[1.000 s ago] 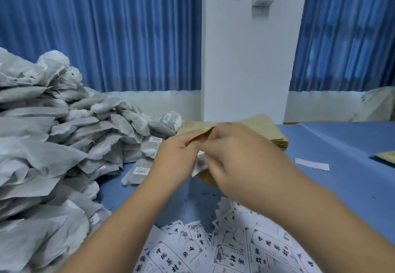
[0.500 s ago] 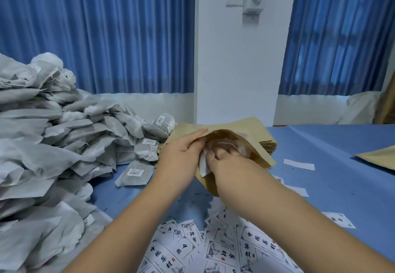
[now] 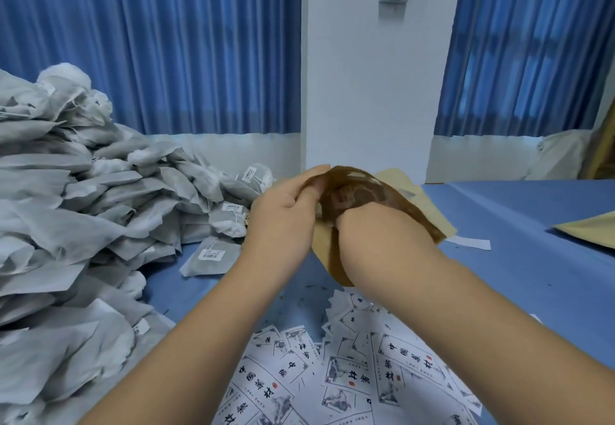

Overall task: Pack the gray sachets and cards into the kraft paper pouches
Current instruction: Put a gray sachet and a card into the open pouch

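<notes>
My left hand [image 3: 283, 221] pinches the upper lip of a kraft paper pouch [image 3: 392, 201], holding its mouth wide. My right hand [image 3: 372, 225] is pushed inside that pouch up to the knuckles, so its fingers and whatever they hold are hidden. A printed card shows faintly through the pouch's translucent side. A big heap of gray sachets [image 3: 76, 225] fills the left side of the table, with one labelled sachet [image 3: 211, 258] lying loose at its foot. White printed cards [image 3: 349, 368] are scattered in front of me.
A stack of flat kraft pouches [image 3: 409, 188] lies behind my hands on the blue table [image 3: 532, 275]. Another kraft pouch [image 3: 589, 228] lies at the right edge, and a small white paper strip [image 3: 472, 243] beside my right wrist. Blue curtains and a white pillar stand behind.
The pouch has been spread wider and lifted a little. My right hand has gone deeper into it, and the white card edge seen at its mouth is now inside.
</notes>
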Motion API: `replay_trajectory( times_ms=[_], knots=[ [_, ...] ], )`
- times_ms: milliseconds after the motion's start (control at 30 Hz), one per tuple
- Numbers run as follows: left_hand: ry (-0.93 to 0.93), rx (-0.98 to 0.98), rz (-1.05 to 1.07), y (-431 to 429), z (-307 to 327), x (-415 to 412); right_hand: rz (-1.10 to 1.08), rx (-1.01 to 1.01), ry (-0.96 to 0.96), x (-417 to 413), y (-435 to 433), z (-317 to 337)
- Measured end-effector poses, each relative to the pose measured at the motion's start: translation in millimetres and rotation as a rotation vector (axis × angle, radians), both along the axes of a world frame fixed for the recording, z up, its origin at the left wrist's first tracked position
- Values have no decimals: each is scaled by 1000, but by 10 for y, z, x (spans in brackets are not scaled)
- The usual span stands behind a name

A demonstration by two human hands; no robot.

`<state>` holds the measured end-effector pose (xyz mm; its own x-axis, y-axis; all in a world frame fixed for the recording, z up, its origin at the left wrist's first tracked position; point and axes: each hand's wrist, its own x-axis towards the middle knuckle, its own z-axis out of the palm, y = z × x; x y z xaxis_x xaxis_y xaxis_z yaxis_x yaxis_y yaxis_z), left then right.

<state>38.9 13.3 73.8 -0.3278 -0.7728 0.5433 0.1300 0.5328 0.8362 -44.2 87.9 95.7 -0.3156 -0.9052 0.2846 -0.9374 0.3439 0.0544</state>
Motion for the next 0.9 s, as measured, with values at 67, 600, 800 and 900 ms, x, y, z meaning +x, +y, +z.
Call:
replay_trajectory(
  times_ms=[67, 600, 800, 900],
  knots=[
    [-13, -52, 17, 14, -36, -23, -34, 106, 21, -32, -78, 11],
    [68, -68, 145, -244, -261, 50, 716, -243, -36, -274, 143, -319],
    [-78, -44, 122, -222, -413, -8, 466, -198, -237, -698, 245, -800],
    [-151, -58, 89, -203, -482, -47, 423, -115, -270, -823, 271, -964]
  ],
)
